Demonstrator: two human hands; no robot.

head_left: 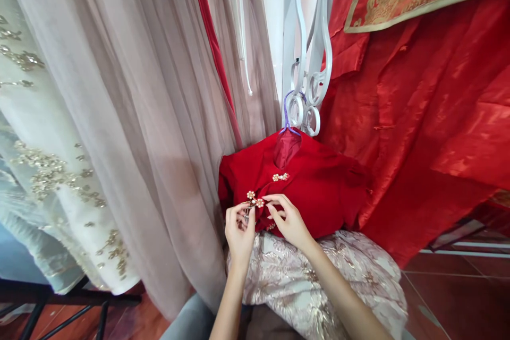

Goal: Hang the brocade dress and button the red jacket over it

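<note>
Where pale cloth (159, 117) drapes, a red top (319, 186) hangs

A purple hanger (286, 110) bears it before me; my right hand (291, 224) bends at its front, whether gripping I can't tell; my left hand (240, 236) pinches the clasp (260, 203) there

One purple hanger (287, 111), two bare hands (241, 231) (290, 223)

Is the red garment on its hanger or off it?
On: the purple hanger shows at the neck opening of the red garment, its hook rising above the collar.
</note>
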